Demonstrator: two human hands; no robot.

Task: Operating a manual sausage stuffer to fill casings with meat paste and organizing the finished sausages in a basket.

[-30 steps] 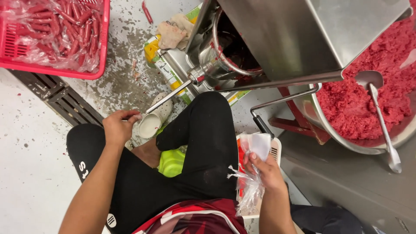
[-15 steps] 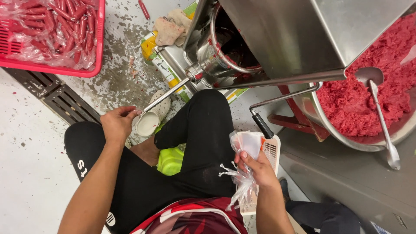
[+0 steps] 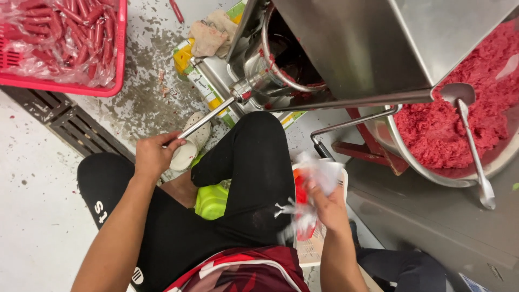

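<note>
I sit low with black trousers, looking down at my knees. My left hand (image 3: 154,156) is closed around the end of the thin metal nozzle tube (image 3: 208,120) that sticks out of the steel sausage-filling machine (image 3: 346,48). My right hand (image 3: 327,203) grips a crumpled bunch of clear plastic casing (image 3: 316,176), blurred, over a white crate (image 3: 324,249) with something red in it. A large steel bowl (image 3: 432,173) at the right holds red minced meat (image 3: 459,108), with a metal ladle (image 3: 470,135) resting in it.
A red crate (image 3: 59,81) of filled red sausages in plastic stands at top left. A floor drain grate (image 3: 70,127) runs beside it. Rags (image 3: 211,32) and yellow-green packaging lie under the machine. A green stool (image 3: 212,200) is beneath my leg. The floor is wet and speckled.
My left hand has shifted up onto the nozzle's tip. My right hand has lifted and bunched the plastic casing, moving it slightly left and up.
</note>
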